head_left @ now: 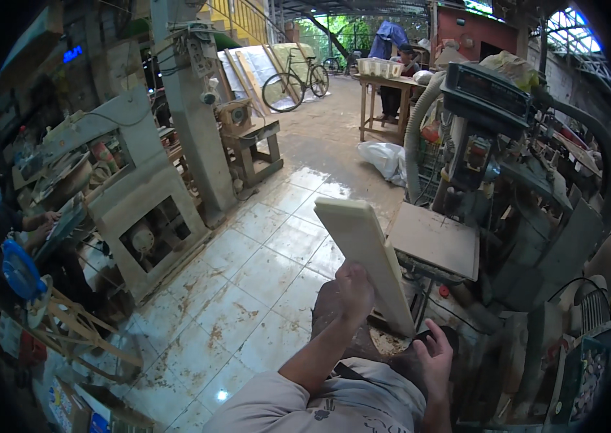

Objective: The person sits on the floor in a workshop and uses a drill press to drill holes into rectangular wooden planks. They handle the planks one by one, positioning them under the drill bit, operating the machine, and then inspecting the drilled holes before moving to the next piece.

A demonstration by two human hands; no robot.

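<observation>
Item: our left hand (352,289), arm extended, grips a pale board (367,260) (tilted upright); right hand (434,355) open, fingers spread, beside its lower end.

Board (367,256) stands between left hand (349,292) and machine table (435,238), right hand (432,353) below.

Far left, high on the dark wall: 1 small glowing blue sign (72,53). Near left, at the bottom edge: a cardboard box (74,410) with white, blue and red printed sides. Far centre, on a wooden table: 1 white crate (380,68).
</observation>
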